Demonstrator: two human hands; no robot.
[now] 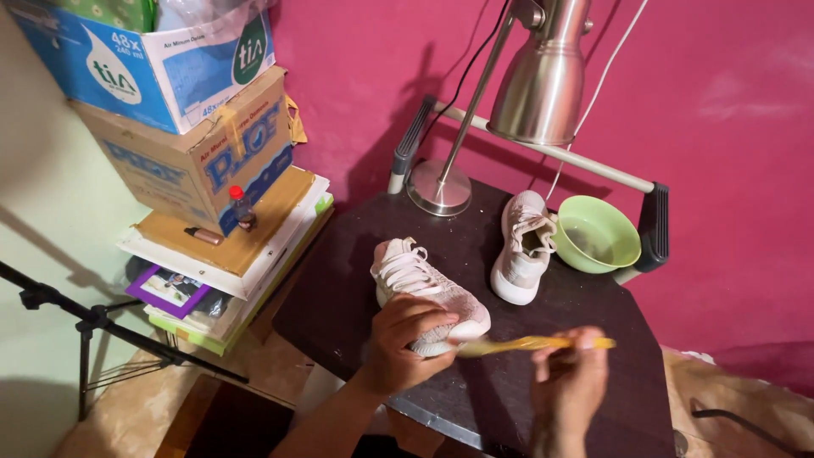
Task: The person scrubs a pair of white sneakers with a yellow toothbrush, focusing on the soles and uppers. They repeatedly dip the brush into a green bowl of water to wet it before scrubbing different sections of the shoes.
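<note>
Two hands I watch: my left hand (405, 339) clamps the pale pink knit sneaker (424, 288); my right hand (566, 382), just beside it, fingers closed, pinches a thin yellow brush (534, 343).

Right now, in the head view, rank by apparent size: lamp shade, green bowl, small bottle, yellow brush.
1. Lamp shade, though nearer the camera.
2. Green bowl.
3. Yellow brush, blurred, in the right hand.
4. Small bottle.

Single head-worn view, looking steeply down and forward from close above the dark table (509, 399). Pink wall (721, 127) far, stacked boxes (186, 110) far left, both hands at near edge.
</note>
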